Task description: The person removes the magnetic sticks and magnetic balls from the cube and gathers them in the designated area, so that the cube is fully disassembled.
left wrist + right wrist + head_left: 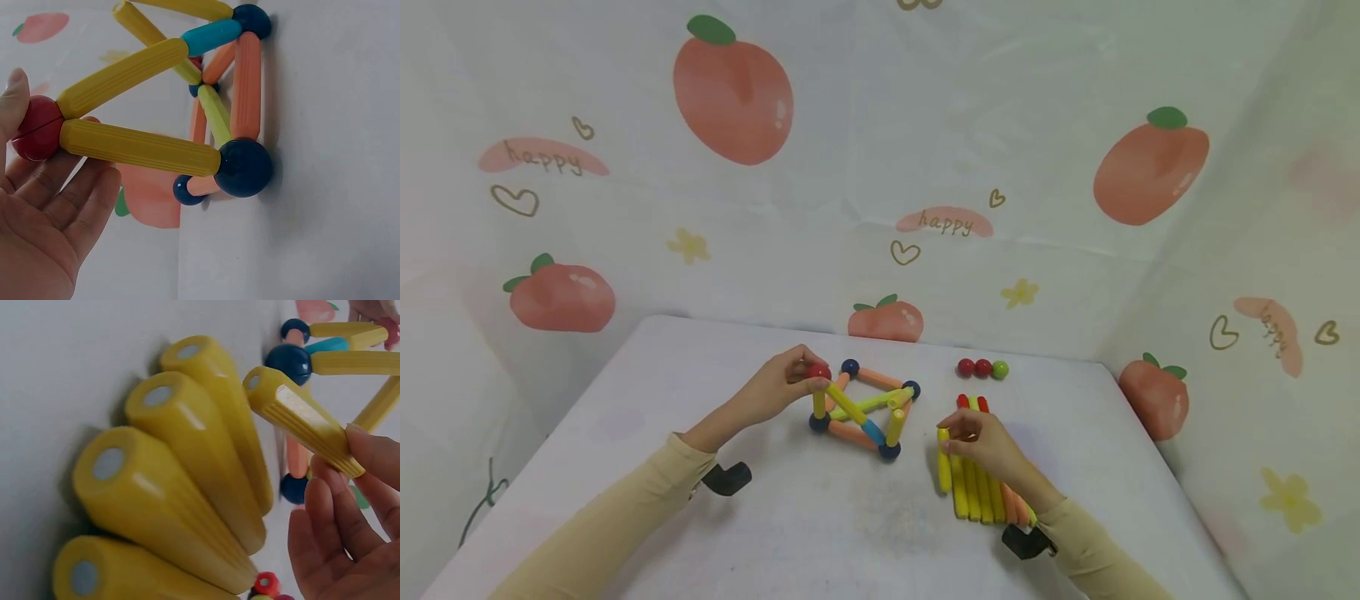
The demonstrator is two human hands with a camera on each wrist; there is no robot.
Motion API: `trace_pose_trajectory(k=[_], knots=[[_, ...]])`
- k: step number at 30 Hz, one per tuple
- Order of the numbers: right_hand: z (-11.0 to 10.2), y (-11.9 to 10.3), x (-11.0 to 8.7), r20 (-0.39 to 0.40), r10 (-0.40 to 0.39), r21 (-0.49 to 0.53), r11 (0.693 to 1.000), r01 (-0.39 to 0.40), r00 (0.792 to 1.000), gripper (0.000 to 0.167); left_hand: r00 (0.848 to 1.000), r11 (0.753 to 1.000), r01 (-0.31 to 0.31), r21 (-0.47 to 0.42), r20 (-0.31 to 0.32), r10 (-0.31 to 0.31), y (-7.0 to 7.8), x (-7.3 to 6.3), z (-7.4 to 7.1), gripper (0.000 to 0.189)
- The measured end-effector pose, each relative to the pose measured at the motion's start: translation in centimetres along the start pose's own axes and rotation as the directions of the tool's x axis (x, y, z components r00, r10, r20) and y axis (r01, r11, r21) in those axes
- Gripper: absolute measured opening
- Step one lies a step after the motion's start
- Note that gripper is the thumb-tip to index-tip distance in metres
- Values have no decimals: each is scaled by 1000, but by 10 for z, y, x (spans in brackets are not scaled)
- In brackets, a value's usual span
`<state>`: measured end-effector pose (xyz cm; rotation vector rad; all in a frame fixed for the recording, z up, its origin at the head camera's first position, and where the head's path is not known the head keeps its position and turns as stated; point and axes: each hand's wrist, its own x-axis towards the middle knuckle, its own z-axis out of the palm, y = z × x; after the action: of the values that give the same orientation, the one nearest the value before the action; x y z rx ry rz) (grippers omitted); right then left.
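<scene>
My left hand (766,392) holds a red ball (36,130) between thumb and fingers, at the top of a magnetic-rod frame. From that ball one yellow rod (144,149) runs down to a dark blue ball (245,167), and another slants to a blue piece (873,432) at a second corner. Orange rods (852,433) join the dark blue corner balls at the base, with a lime rod (865,405) crossing between them. Over to the right, my right hand (988,446) pinches a single yellow magnetic rod (300,419) by one end, its other end free.
Beside the right hand lies a row of yellow rods (973,496), with orange rods (1017,507) at its right. Red rod ends (962,402) show beyond the hand. Two red balls (974,367) and a green ball (1001,369) sit farther back, before a fruit-print curtain (820,208).
</scene>
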<state>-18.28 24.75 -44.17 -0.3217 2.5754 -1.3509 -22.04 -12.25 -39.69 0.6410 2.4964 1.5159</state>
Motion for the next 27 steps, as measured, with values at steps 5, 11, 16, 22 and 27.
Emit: trace_pose_trajectory(k=[5,11,16,22,27], knots=[[2,3,-2,30,3,-20,1000,-3,1000,27,1000,1000,-8,15,-4,8,0,0,0,37],[4,9,-3,52,-17,-62,998,20,998,25,1000,1000,-8,9,-5,8,-5,1,0,36],[3,13,-4,62,-11,-92,996,16,998,27,1000,1000,-2,10,-7,2,-7,1,0,37],[4,14,-5,73,25,-97,995,-18,997,26,1000,1000,-3,13,-6,3,-7,2,0,36],[5,15,-6,85,26,-118,993,-16,996,21,1000,1000,0,19,-6,0,-6,2,1,37]])
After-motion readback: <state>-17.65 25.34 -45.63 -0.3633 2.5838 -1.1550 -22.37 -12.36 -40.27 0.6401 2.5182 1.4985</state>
